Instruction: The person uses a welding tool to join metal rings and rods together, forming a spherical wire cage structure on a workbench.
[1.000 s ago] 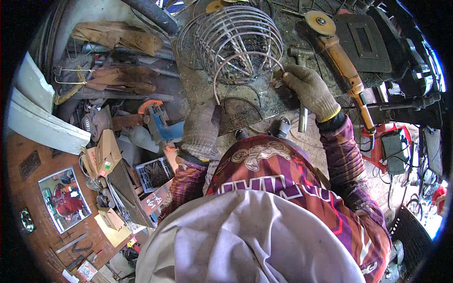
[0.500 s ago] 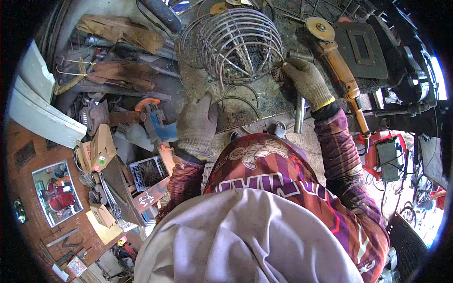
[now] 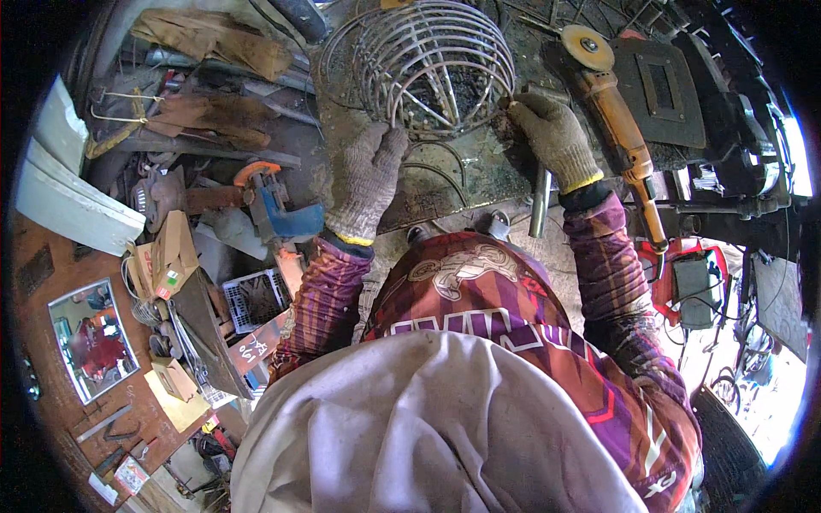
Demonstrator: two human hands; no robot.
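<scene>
A round cage of bent metal rods lies on the dark worktable in front of me. My left hand, in a grey knit glove, is closed at the near left of the cage, its fingertips on the lower end of a curved metal rod. On the cage's right side my gloved right hand pinches the other end of what looks like the same rod. The fingertips partly hide both ends. Just below the cage lies a loose bent rod.
An angle grinder with a pale disc lies to the right, beside a dark welding mask. A metal tube sticks out over the table's front edge. At left stand a blue vise-like tool and a plastic crate.
My left hand has moved up and inward, from beside the rod's free end to closing on it. My right hand keeps its hold. The view has shifted slightly.
</scene>
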